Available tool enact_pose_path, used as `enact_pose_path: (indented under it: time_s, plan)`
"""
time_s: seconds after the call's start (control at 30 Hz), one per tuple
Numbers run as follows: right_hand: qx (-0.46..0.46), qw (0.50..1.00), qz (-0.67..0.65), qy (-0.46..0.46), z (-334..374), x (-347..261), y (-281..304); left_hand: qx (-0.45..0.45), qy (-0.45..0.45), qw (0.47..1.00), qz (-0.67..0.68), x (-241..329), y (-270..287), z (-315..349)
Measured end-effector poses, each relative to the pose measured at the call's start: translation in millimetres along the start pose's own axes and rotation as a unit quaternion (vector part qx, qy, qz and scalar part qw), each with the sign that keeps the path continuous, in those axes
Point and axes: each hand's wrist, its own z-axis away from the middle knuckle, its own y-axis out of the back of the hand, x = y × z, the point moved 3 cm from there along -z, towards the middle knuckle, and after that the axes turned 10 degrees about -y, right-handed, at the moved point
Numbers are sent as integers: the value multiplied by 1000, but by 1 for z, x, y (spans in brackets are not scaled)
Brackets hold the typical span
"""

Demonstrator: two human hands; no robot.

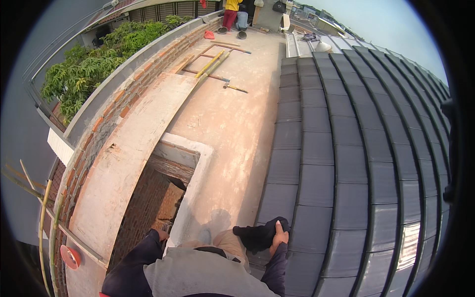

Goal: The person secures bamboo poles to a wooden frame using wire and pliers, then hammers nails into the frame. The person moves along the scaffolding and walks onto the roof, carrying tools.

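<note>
My right hand [280, 238] is closed on a bunched black cloth [260, 235], thumb on top, beside the lower edge of the dark tiled roof [316, 193]. The cloth hangs in front of my right leg. My left hand [162, 234] is low at my left side, by the white rim [195, 173] of a rectangular opening in the floor. Its fingers are mostly hidden by the sleeve and the angle, and I see nothing plainly held in it. Brick walls show down inside the opening.
A long board [123, 148] lies between the opening and a low brick parapet [94, 143]. Farther ahead are a hammer [235, 88], a yellow bar [210, 64], metal frames [217, 77] and buckets [241, 35]. People [231, 15] are at the far end. An orange dish [71, 257] sits lower left.
</note>
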Motion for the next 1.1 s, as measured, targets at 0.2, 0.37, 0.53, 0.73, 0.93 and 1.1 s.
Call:
enact_pose_path:
  time_s: [0.2,0.37,0.53,0.73,0.93,1.1]
  plan:
    - [-5,1000,-26,7,-112,-92,-94,155,-4,988,-1,227,197,-90]
    - [-80,996,-37,-9,-213,-200,-188,130,6,991,21,331,268,-148]
    - [-150,988,29,38,-287,-333,-285,-42,53,998,6,344,276,-186]
    - [-123,989,73,41,-399,-432,-399,-75,69,991,89,358,317,-267]
    - [-121,992,7,-26,-494,-492,-514,-102,73,986,113,395,420,-396]
    - [-86,996,10,-9,-537,-586,-586,-117,-111,981,-104,492,545,-493]
